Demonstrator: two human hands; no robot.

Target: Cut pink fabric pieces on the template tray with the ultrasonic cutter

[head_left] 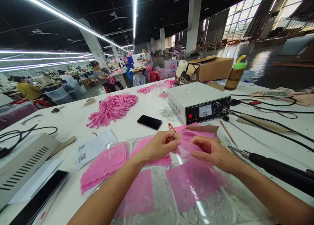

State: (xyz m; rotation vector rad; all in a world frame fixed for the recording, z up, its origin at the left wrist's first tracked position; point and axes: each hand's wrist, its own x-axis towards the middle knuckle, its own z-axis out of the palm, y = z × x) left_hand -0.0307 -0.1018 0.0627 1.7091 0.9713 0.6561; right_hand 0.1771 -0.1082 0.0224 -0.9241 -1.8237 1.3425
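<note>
My left hand (159, 145) pinches a sheer pink piece of fabric (185, 147) by its left side, thumb against the curled fingers. On the right side of the same piece, my right hand (216, 151) is closed with thumb and fingers on the cloth. Below them, a flat pink fabric piece (193, 182) and another pink piece (139, 195) lie at a clear plastic sheet (163, 199). Left of my hands are a large stack of pink pieces (105, 164) and a second stack (160, 162), partly covered by my left hand and forearm.
A control box (201, 102) with a dial stands ahead. A black-handled tool (270, 163) with a metal tip lies at right, near cables. A phone (149, 122), orange-handled snips (171, 127), pink strips (114, 110) and a green-lidded bottle (235, 76) are on the table.
</note>
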